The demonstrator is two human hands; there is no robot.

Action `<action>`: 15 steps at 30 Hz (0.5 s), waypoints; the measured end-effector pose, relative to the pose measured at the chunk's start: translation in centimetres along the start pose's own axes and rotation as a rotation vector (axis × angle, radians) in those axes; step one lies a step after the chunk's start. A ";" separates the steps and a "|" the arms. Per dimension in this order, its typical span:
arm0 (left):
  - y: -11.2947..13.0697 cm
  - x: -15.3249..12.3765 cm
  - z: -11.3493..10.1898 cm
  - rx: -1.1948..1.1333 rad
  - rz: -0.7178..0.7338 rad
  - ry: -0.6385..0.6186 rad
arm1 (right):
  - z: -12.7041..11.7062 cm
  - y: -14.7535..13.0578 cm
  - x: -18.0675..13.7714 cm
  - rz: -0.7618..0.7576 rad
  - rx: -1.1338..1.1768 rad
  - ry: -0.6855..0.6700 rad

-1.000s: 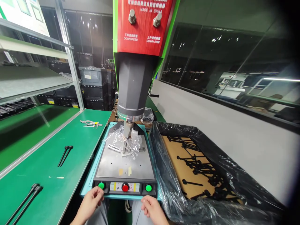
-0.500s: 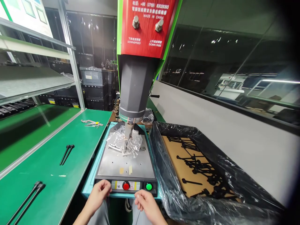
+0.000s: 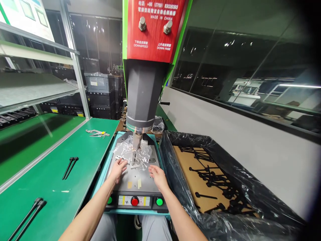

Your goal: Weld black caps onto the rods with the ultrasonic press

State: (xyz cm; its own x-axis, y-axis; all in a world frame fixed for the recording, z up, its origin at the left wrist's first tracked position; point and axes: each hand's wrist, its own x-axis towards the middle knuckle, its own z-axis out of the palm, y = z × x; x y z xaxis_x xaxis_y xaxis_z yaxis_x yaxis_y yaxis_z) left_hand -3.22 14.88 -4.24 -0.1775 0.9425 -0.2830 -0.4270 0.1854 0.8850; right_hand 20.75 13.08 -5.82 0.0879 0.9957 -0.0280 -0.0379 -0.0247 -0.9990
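Note:
My left hand (image 3: 118, 170) reaches over the metal base plate (image 3: 120, 183), its fingers loosely apart at the left end of a small metal fixture bar. Nothing shows in that hand. My right hand (image 3: 158, 176) hovers above the plate's right side, fingers stretched out and holding nothing. Between the hands, the welding horn (image 3: 136, 142) of the press points down at the fixture. Crumpled clear plastic film (image 3: 144, 152) wraps the fixture and partly hides it. Along the front panel sit a red button (image 3: 134, 201) and a green button (image 3: 159, 201); another green button shows below my left forearm.
On the right stands a plastic-lined box (image 3: 175, 174) with many black rod-like parts on cardboard (image 3: 184, 167). The green table (image 3: 50, 187) at left bears two pairs of black rods (image 3: 70, 168) and some metal tools (image 3: 97, 133). The red press head (image 3: 152, 36) overhangs the middle.
Both hands have moved forward from the front panel's edge to above the base plate, and their curled fingers have opened out. The left green button has come into view.

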 end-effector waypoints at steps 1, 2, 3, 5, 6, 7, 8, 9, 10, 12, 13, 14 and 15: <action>0.0 0.4 0.3 -0.021 -0.012 -0.007 | 0.2 0.0 0.5 0.010 0.002 -0.023; 0.0 0.6 0.6 -0.040 -0.022 -0.017 | 0.4 0.0 1.0 0.020 0.004 -0.044; 0.0 0.7 0.9 -0.057 -0.028 -0.030 | 0.7 0.0 1.5 0.028 0.003 -0.065; 0.2 0.5 1.3 -0.078 -0.032 -0.071 | 1.2 0.1 2.3 0.035 -0.005 -0.106; 0.2 0.3 1.4 -0.083 -0.034 -0.094 | 1.5 0.1 2.7 0.033 -0.015 -0.125; 0.3 0.0 1.6 -0.085 -0.037 -0.115 | 1.8 0.1 3.1 0.027 -0.029 -0.142; 0.4 -0.3 1.7 -0.085 -0.042 -0.134 | 2.0 0.1 3.5 0.017 -0.048 -0.157; 0.5 -0.6 1.8 -0.084 -0.045 -0.149 | 2.2 0.0 3.8 0.001 -0.067 -0.168; 0.6 -0.9 1.9 -0.084 -0.045 -0.160 | 2.4 -0.1 4.1 -0.022 -0.087 -0.171; 0.9 -1.5 2.2 -0.089 -0.034 -0.178 | 2.8 -0.3 4.6 -0.088 -0.118 -0.160; 1.1 -1.7 2.4 -0.094 -0.024 -0.187 | 3.0 -0.6 4.8 -0.123 -0.126 -0.149; 1.4 -1.9 2.6 -0.098 -0.013 -0.196 | 3.2 -0.9 5.0 -0.161 -0.138 -0.132; 1.7 -2.1 2.8 -0.104 -0.002 -0.205 | 3.5 -1.3 5.3 -0.205 -0.161 -0.113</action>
State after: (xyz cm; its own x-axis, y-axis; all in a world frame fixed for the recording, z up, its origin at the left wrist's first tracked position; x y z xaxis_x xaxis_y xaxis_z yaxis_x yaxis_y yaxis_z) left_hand -1.12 14.04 -1.11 0.0027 0.9809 -0.1947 -0.5185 0.1678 0.8384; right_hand 17.74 18.67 -4.56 -0.0342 0.9848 0.1702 0.1286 0.1732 -0.9765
